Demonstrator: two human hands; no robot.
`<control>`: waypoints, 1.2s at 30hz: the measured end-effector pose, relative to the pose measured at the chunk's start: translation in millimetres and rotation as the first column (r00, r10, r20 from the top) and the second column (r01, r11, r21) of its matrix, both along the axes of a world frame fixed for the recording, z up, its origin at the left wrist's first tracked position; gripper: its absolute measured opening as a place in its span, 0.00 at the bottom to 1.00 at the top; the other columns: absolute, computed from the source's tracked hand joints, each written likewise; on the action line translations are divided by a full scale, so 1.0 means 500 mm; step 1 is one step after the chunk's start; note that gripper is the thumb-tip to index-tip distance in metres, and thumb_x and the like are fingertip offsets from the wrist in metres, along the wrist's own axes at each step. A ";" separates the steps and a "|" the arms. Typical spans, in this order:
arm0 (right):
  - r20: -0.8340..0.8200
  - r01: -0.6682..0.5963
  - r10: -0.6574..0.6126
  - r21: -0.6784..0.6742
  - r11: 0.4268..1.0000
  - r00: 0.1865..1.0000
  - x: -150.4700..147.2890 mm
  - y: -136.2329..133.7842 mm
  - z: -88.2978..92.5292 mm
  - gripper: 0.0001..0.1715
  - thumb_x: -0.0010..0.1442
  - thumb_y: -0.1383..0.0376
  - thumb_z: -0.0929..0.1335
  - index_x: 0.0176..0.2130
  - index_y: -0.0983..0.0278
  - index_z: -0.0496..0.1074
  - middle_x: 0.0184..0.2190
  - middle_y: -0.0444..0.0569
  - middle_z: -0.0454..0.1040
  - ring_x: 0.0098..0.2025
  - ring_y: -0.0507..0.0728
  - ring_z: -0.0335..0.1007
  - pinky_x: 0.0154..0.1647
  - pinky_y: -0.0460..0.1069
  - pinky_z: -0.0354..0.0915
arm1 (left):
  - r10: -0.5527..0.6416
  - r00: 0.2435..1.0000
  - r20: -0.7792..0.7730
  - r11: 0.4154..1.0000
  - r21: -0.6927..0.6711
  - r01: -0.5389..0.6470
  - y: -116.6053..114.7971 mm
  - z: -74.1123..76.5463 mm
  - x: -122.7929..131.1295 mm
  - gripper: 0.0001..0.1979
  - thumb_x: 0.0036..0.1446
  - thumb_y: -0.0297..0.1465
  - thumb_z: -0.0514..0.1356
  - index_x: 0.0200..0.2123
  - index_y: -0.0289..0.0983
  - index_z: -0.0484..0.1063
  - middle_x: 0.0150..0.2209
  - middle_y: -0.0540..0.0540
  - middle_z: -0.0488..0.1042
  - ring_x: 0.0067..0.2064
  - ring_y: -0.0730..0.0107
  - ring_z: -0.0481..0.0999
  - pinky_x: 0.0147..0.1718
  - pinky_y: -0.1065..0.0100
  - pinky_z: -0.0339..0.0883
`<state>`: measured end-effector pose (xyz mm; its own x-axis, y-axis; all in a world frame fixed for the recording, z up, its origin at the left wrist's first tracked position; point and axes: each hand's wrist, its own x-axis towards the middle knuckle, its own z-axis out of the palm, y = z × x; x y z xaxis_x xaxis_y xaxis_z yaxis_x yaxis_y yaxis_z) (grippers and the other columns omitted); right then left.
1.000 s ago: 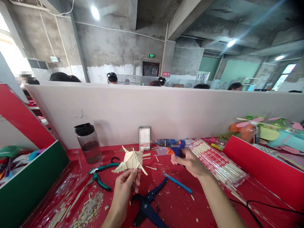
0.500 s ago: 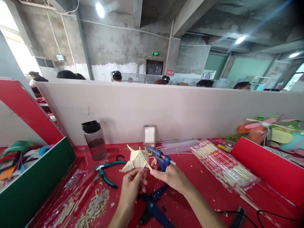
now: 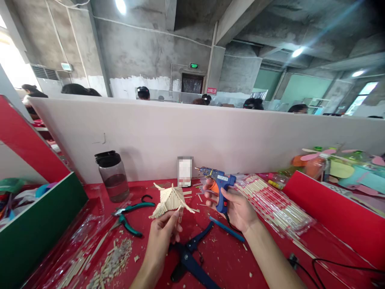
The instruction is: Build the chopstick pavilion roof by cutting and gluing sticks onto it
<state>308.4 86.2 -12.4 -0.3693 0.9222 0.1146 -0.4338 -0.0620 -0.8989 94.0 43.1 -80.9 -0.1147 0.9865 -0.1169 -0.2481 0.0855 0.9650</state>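
L hand [image 3: 163, 229] – grip pinching stick model [image 3: 171, 200]; R hand [image 3: 242, 208] – grip w/ blue glue gun [image 3: 222, 188].

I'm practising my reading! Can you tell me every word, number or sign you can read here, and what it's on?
"EXIT": lit green rectangular sign, below Chinese characters too small to read surely.
"卫生间请上三楼", as best I can tell: red rectangular sign with white characters.
Too small to read: white rectangular label on the blue plastic glue gun.
Blurred out: pale upright rectangular object.
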 end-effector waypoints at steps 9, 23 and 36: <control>0.012 -0.203 0.203 0.126 0.971 0.979 0.024 0.004 -0.022 0.31 0.61 0.55 0.75 0.59 0.56 0.66 0.41 0.49 0.74 0.29 0.50 0.66 0.28 0.45 0.61 | -0.029 0.999 -0.035 1.000 0.003 0.029 0.008 -0.007 -0.012 0.29 0.45 0.55 0.70 0.34 0.31 0.81 0.20 0.51 0.71 0.16 0.78 0.65 0.17 0.76 0.52; 0.652 -0.157 -0.366 0.600 0.784 0.664 0.013 -0.028 0.033 0.23 0.68 0.46 0.65 0.38 0.63 0.72 0.26 0.44 0.69 0.26 0.53 0.63 0.28 0.48 0.58 | -0.104 0.983 -0.150 0.992 0.049 0.112 0.010 -0.001 -0.026 0.26 0.45 0.53 0.69 0.27 0.33 0.79 0.21 0.49 0.71 0.20 0.75 0.65 0.20 0.73 0.56; 0.762 -0.459 -0.572 0.643 0.613 0.303 0.013 -0.040 0.044 0.20 0.70 0.50 0.64 0.32 0.60 0.61 0.31 0.44 0.66 0.30 0.54 0.63 0.30 0.49 0.54 | -0.163 0.963 -0.214 0.983 0.048 0.177 0.005 -0.008 -0.027 0.25 0.49 0.52 0.66 0.28 0.33 0.79 0.19 0.51 0.68 0.21 0.72 0.64 0.21 0.72 0.54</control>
